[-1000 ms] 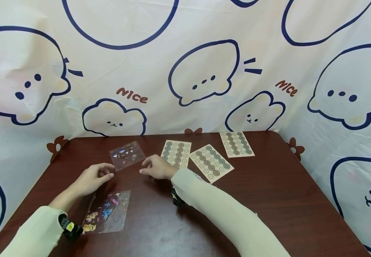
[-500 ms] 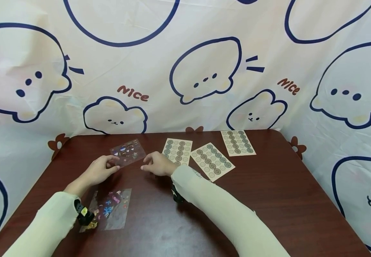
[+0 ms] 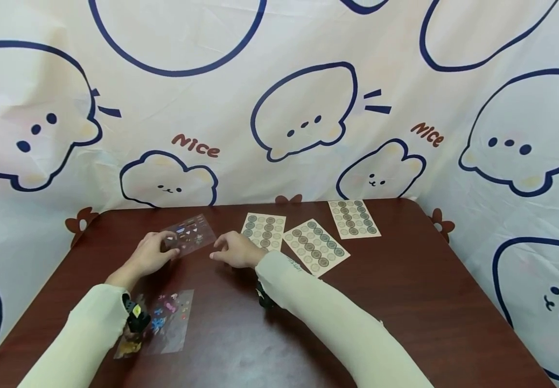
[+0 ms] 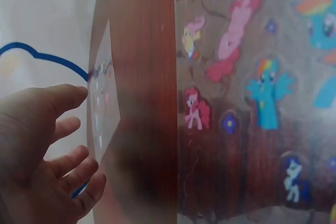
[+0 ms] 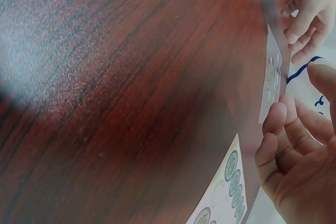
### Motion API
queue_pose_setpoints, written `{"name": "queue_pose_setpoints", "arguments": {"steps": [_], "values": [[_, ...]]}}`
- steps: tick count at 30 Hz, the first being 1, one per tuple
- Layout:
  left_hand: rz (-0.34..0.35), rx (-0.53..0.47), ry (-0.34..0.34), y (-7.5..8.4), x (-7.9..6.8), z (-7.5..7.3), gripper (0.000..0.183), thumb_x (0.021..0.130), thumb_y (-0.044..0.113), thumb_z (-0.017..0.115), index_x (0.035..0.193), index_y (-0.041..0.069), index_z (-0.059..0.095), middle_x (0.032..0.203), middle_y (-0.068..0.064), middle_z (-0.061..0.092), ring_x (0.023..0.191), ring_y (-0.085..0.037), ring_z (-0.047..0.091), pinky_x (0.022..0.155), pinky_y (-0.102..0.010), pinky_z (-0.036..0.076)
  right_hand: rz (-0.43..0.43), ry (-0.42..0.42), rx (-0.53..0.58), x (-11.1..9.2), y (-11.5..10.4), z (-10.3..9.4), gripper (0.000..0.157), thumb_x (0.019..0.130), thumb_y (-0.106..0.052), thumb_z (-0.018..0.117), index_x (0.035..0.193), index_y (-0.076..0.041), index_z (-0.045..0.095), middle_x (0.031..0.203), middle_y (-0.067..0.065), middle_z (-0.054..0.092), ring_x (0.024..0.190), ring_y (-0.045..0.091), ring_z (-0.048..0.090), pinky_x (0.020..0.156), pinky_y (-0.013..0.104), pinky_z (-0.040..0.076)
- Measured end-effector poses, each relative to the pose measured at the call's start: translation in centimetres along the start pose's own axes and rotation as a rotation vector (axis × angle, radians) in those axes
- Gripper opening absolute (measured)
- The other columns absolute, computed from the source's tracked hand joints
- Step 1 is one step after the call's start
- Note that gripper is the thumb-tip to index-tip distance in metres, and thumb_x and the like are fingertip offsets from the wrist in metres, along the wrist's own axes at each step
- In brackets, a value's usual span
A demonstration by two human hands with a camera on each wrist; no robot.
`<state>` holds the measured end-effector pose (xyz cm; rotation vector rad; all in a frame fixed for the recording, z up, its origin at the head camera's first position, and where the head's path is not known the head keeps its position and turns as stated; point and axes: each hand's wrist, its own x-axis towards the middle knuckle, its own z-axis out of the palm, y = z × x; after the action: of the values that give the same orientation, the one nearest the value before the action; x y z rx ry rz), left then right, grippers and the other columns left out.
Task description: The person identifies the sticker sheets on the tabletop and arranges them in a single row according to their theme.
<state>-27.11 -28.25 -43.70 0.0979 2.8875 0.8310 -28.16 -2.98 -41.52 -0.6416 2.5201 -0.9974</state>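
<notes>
A small clear sticker sheet (image 3: 192, 233) lies at the back left of the table, dotted with tiny shiny pieces. My left hand (image 3: 149, 253) is at its left edge, fingers loosely bent; in the left wrist view thumb and fingers are apart around nothing. Whether it touches the sheet I cannot tell. Just off the sheet's right corner is my right hand (image 3: 236, 251), with loosely curled fingers and nothing in them. Under my left wrist lies a larger clear sheet of cartoon pony stickers (image 4: 268, 98), partly hidden by the forearm in the head view.
Three cream sheets with round printed stickers lie at the back: one beside my right hand (image 3: 266, 227), a tilted cream sheet (image 3: 316, 247) and another cream sheet (image 3: 354, 219) at the far edge. A patterned cloth (image 3: 299, 118) hangs behind the brown table (image 3: 405, 302).
My left hand has moved forward and right to the small clear sheet, its forearm now covering part of the pony sticker sheet. The right hand has stayed nearly still.
</notes>
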Motion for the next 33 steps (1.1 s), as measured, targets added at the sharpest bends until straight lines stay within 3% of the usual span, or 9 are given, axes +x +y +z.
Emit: {"name": "queue_pose_setpoints", "arguments": {"steps": [10, 16, 23, 33], "values": [[-0.040, -0.022, -0.011, -1.6, 0.1, 0.4, 0.063, 0.099, 0.024, 0.063, 0.148, -0.008, 0.038, 0.145, -0.038, 0.034, 0.128, -0.050, 0.033, 0.109, -0.070, 0.031, 0.005, -0.006, -0.003, 0.4, 0.2, 0.7, 0.036, 0.098, -0.028, 0.067, 0.126, -0.006, 0.066, 0.083, -0.001, 0.063, 0.064, 0.008, 0.058, 0.065, 0.020, 0.046], [-0.034, -0.007, -0.025, -1.4, 0.3, 0.4, 0.073, 0.097, 0.028, 0.068, 0.152, -0.004, 0.032, 0.146, -0.039, 0.034, 0.130, -0.054, 0.031, 0.109, -0.071, 0.029, 0.006, -0.001, -0.024, 0.5, 0.1, 0.8, 0.036, 0.098, -0.029, 0.067, 0.127, -0.007, 0.066, 0.080, -0.002, 0.062, 0.063, 0.008, 0.057, 0.064, 0.019, 0.045], [-0.027, 0.036, -0.051, -1.0, 0.7, 0.1, 0.074, 0.094, 0.021, 0.072, 0.154, 0.000, 0.034, 0.147, -0.040, 0.032, 0.128, -0.056, 0.031, 0.107, -0.072, 0.031, 0.002, -0.001, -0.029, 0.7, 0.2, 1.0, 0.036, 0.098, -0.029, 0.067, 0.126, -0.008, 0.066, 0.078, -0.003, 0.062, 0.061, 0.007, 0.057, 0.062, 0.019, 0.045], [0.104, 0.073, -0.142, -1.6, 0.4, -1.2, 0.077, 0.085, 0.015, 0.081, 0.148, -0.005, 0.041, 0.143, -0.041, 0.044, 0.129, -0.057, 0.043, 0.104, -0.072, 0.037, 0.001, 0.014, -0.030, 0.5, 0.4, 0.8, 0.035, 0.097, -0.028, 0.068, 0.125, -0.007, 0.067, 0.083, -0.002, 0.064, 0.063, 0.007, 0.055, 0.063, 0.019, 0.045]]}}
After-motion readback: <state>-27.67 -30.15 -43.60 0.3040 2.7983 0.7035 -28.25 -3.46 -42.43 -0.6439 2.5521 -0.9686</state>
